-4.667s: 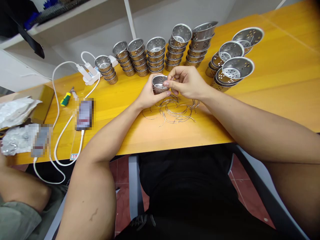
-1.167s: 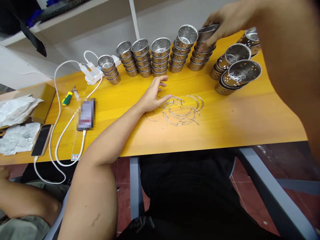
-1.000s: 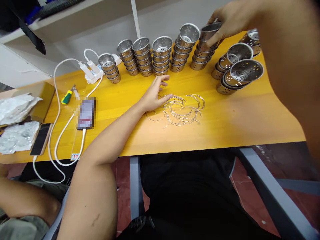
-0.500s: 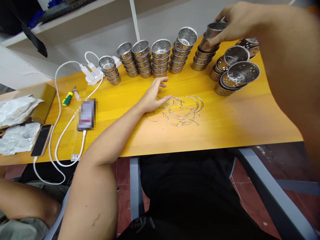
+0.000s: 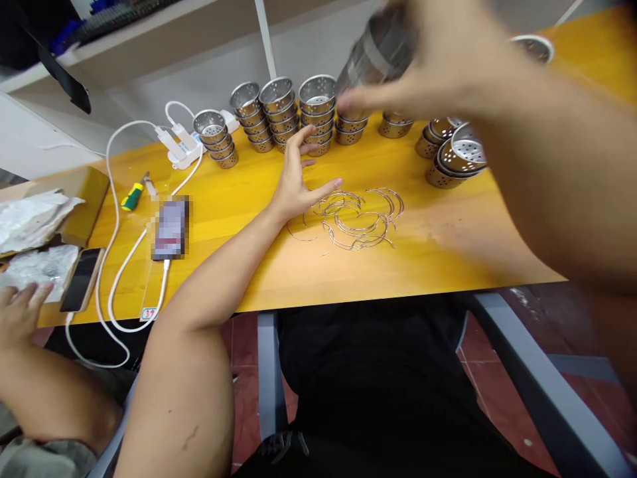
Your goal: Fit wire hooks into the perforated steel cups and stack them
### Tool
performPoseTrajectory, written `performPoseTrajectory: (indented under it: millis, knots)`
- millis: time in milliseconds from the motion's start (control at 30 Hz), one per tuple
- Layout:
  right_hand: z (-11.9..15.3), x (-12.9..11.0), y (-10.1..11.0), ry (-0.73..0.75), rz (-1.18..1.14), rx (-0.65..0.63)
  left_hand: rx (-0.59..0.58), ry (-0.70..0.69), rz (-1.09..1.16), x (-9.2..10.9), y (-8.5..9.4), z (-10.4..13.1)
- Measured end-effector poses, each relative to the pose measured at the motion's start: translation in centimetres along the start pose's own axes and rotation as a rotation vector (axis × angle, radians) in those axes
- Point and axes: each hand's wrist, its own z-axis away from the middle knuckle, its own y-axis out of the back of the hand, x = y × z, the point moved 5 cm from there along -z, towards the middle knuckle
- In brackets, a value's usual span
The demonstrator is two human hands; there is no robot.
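Observation:
My right hand (image 5: 438,73), smeared by motion, grips a perforated metal cup (image 5: 375,56). The cup is tilted and raised over a stack of like cups; whether more than one is held I cannot tell. My left hand (image 5: 293,182) is open, thumb and fingers spread, over the table just in front of a cup stack (image 5: 318,119). Close to its thumb lies a loose pile of thin curved metal wires (image 5: 363,232). A low remainder of a stack (image 5: 395,126) stands below my right wrist. Tilted nested cups (image 5: 460,156) lie farther right, partly hidden by my forearm.
More cup stacks (image 5: 246,119) line the back of the yellow table (image 5: 298,279). At left are a power strip (image 5: 186,153) with white cables, a green-yellow screwdriver (image 5: 133,196), two phones (image 5: 82,279) and plastic bags (image 5: 37,216). Another person's hand (image 5: 22,312) shows at the left edge.
My right hand has lifted the cup off the fifth stack and carried it left, over the fourth. My left hand has risen slightly with fingers spreading. The other person's hand has come into view.

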Motion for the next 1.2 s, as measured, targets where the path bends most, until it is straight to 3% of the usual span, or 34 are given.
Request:
performPoseTrajectory:
  millis: [67,133,200,267,500,600,733,867,1033,1200]
  knots:
    - [1.7,-2.2,-3.7,-0.015,0.080,-0.123,0.018,-0.020,-0.006,0.1,0.2,-0.1]
    - [2.9,-2.8,-7.4,0.042,0.042,-0.208,0.028,-0.048,0.013,0.0,0.3,-0.1]
    - [3.6,-2.3,-9.8,0.099,0.000,-0.178,0.026,-0.073,0.041,-0.1,0.3,-0.2]
    - [4.0,-1.4,-10.9,0.089,-0.010,-0.151,0.000,-0.087,0.065,-0.2,0.1,-0.3]
    - [4.8,0.2,-8.9,0.097,-0.069,-0.047,-0.142,-0.017,0.129,-1.6,-1.2,-0.3]
    - [4.9,2.2,-8.6,0.076,-0.084,0.066,-0.092,0.022,0.060,-2.8,-0.2,-0.1]
    - [4.9,5.4,-11.1,0.004,-0.047,-0.112,0.038,0.101,-0.070,-3.4,2.0,-0.5]
    - [4.8,7.1,-13.6,-0.016,-0.037,-0.179,0.089,0.120,-0.071,-1.8,3.0,-0.9]
    - [4.5,6.7,-14.6,-0.017,-0.025,-0.201,0.083,0.195,-0.011,-0.8,2.4,-1.1]
    - [5.1,3.2,-10.9,0.071,0.106,-0.183,0.118,0.187,-0.013,-1.7,2.0,-0.9]
